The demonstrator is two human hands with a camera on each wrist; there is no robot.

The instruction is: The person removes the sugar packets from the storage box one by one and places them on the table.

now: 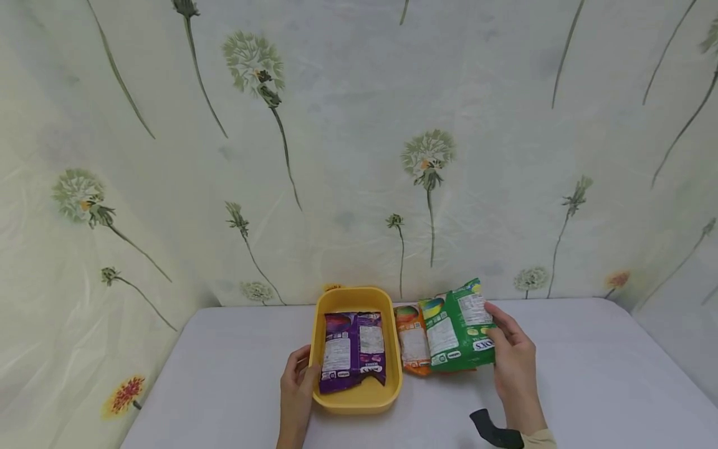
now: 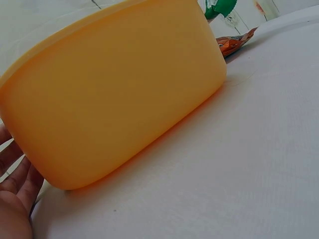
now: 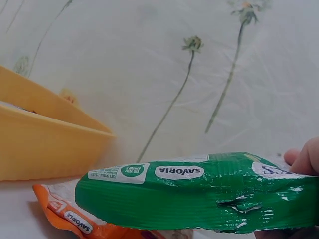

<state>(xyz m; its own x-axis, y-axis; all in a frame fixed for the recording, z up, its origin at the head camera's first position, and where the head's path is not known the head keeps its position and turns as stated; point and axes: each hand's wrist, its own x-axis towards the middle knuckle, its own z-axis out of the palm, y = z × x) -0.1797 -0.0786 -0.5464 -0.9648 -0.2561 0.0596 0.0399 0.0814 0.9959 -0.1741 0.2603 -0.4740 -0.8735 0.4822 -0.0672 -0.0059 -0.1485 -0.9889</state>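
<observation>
My right hand (image 1: 512, 355) pinches the right edge of a green snack packet (image 1: 457, 327), thumb on top, fingers at the far edge. The green packet (image 3: 199, 194) overlaps an orange snack packet (image 1: 412, 343) that lies on the table. At the left side of a yellow plastic tub (image 1: 356, 405), my left hand (image 1: 297, 386) holds the wall, thumb at the rim and fingers along the outside. A purple snack packet (image 1: 353, 349) lies inside the tub. In the left wrist view the tub's outer wall (image 2: 119, 99) fills most of the picture.
A white-covered table (image 1: 235, 368) carries everything. Behind it hangs a pale curtain (image 1: 348, 156) printed with dandelions. The orange packet sits close against the tub's right side. A black strap (image 1: 496, 430) shows by my right wrist.
</observation>
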